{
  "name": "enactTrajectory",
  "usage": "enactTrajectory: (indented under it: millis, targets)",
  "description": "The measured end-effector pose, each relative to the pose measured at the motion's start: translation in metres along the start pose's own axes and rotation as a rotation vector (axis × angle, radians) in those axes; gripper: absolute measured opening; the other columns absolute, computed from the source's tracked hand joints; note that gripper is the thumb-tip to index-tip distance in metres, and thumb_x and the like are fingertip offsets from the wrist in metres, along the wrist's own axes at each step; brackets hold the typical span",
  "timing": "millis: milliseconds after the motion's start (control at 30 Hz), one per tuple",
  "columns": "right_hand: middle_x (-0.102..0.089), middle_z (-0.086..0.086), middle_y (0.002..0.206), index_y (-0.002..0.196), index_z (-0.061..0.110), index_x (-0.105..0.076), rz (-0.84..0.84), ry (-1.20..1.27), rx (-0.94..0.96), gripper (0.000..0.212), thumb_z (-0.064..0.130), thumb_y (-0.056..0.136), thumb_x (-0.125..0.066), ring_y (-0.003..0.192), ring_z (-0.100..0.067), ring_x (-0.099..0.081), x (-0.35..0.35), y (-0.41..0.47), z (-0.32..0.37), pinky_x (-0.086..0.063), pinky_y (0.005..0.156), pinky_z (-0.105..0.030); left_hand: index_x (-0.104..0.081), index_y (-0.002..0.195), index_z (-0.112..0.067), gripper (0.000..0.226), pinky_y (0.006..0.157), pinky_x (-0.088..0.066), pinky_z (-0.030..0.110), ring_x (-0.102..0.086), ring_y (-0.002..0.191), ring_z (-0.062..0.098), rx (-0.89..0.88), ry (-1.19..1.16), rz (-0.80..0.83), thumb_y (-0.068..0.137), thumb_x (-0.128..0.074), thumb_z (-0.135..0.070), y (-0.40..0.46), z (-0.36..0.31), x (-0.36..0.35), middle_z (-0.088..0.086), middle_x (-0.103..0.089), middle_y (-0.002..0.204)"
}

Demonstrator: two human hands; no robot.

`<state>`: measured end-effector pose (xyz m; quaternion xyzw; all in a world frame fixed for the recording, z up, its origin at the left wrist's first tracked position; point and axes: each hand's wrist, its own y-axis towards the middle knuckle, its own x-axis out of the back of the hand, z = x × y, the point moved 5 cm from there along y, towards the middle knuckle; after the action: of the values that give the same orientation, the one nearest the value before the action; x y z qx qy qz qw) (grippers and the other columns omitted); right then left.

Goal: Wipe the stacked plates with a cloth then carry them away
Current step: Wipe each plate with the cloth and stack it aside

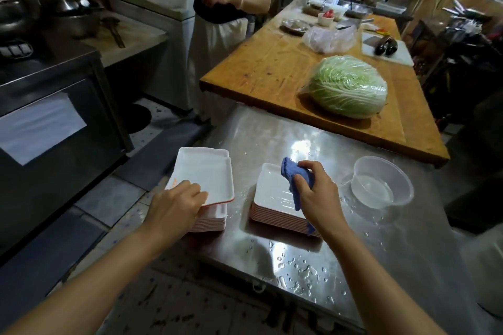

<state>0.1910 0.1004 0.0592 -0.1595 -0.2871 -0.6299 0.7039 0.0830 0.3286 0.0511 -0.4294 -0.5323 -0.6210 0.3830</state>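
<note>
**Cloth clenched over one stack, top plate tipped on the other**

Clenched fingers of the right hand [317,193] bunch a blue cloth [295,179] against the top of the right plate stack [275,198], wrist bent down. Left of that stack, the left hand [177,204] grips the near edge of a white plate [204,174], tilted above the left plate stack [211,219]. Both stacks, white with pink rims, sit on the wet steel tabletop [272,133]. Right of the cloth stands a clear bowl [381,185]. No writing is legible.
</note>
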Motion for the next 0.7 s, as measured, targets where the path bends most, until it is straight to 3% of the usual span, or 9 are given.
enactTrajectory:
  millis: [100, 233, 567, 633, 700]
  targets:
    - [-0.058, 0.003, 0.098, 0.114, 0.019, -0.053, -0.008, 0.004, 0.000, 0.021, 0.020, 0.093, -0.052, 0.083, -0.014, -0.055, -0.002, -0.001, 0.000, -0.037, 0.063, -0.019, -0.069, 0.063, -0.010, 0.011, 0.030, -0.040, 0.025, -0.060, 0.054, 0.024, -0.046, 0.033, 0.020, 0.057, -0.063, -0.003, -0.008, -0.004, -0.008, 0.004, -0.060, 0.059]
    - [-0.059, 0.003, 0.097, 0.114, 0.018, -0.054, -0.022, -0.001, -0.004, 0.021, 0.019, 0.093, -0.052, 0.080, -0.011, -0.055, -0.004, -0.005, -0.002, -0.039, 0.059, -0.005, -0.069, 0.065, -0.009, 0.029, 0.031, -0.034, 0.023, -0.057, 0.050, 0.023, -0.052, 0.052, 0.075, 0.042, -0.084, 0.001, -0.014, -0.006, -0.022, 0.005, -0.058, 0.057]
    - [-0.055, 0.005, 0.095, 0.113, 0.018, -0.055, -0.059, -0.033, -0.021, 0.020, 0.017, 0.093, -0.053, 0.073, 0.004, -0.051, -0.012, -0.013, 0.002, -0.038, 0.058, -0.002, -0.064, 0.055, -0.008, 0.040, 0.029, -0.032, 0.017, -0.053, 0.041, 0.020, -0.010, 0.074, 0.176, 0.025, -0.089, 0.000, -0.017, -0.002, -0.058, 0.006, -0.054, 0.054]
    - [-0.055, 0.005, 0.095, 0.113, 0.018, -0.055, -0.070, -0.037, -0.033, 0.020, 0.017, 0.093, -0.054, 0.073, -0.002, -0.052, -0.011, -0.014, 0.002, -0.038, 0.059, -0.001, -0.065, 0.066, -0.006, 0.042, 0.033, -0.037, 0.021, -0.058, 0.050, 0.022, -0.007, 0.048, 0.247, 0.035, -0.093, -0.012, -0.013, 0.002, -0.065, 0.007, -0.058, 0.064]
    - [-0.056, 0.004, 0.096, 0.112, 0.016, -0.056, -0.079, -0.035, -0.045, 0.020, 0.016, 0.092, -0.054, 0.076, -0.006, -0.052, -0.011, -0.015, 0.000, -0.038, 0.060, -0.002, -0.062, 0.099, -0.008, 0.045, 0.053, -0.045, 0.027, -0.061, 0.083, 0.022, 0.049, 0.068, 0.351, 0.069, -0.080, -0.037, -0.011, 0.012, -0.075, 0.007, -0.058, 0.097]
